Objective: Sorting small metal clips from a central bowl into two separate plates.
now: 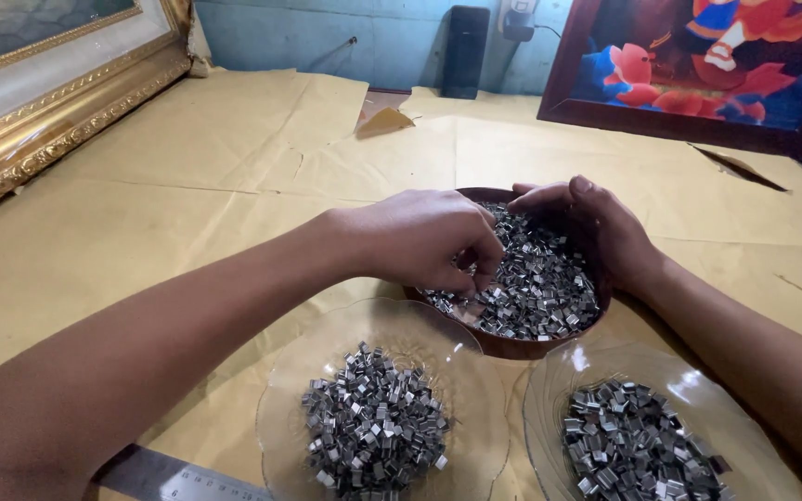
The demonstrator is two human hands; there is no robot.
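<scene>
We had both hands in the brown bowl [512, 345], which was heaped with small shiny metal clips [540, 288]. Our left hand [424, 237] hung over the near left part of that heap, fingers curled down and pinched together on the clips beneath them; how many sat in the pinch we could not tell. Our right hand [596, 223] lay across the far rim, fingers bent and resting on the clips, closed on nothing that we could see. Just below the left hand stood a clear glass plate [290, 408] with its own pile of clips, and below the right wrist a second glass plate [549, 390], likewise filled. A steel ruler [174, 481] lay under our left forearm.
</scene>
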